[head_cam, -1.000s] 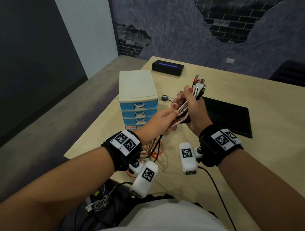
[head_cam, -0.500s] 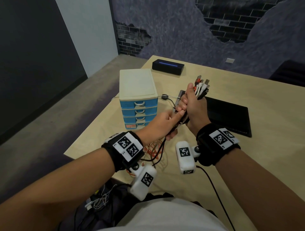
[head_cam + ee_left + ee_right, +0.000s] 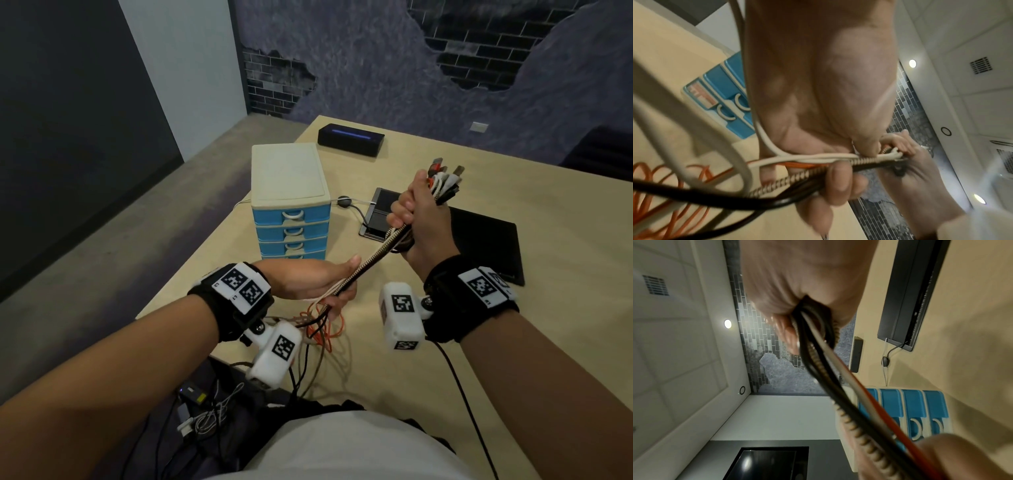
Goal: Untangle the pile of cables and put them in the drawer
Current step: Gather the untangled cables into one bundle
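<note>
Above the table (image 3: 565, 212), both hands have drawn apart, left hand (image 3: 308, 279) and right hand (image 3: 419, 219) gripping the cables (image 3: 371, 260).

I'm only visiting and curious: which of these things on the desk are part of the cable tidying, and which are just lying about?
Part of the job:
- cable bundle, gripped by right hand and left hand
- loose orange cable
- blue drawer unit, drawers closed

Just lying about:
- black box
- black tablet
- small grey device

head downward, wrists close, sharing cables (image 3: 368, 265)
</note>
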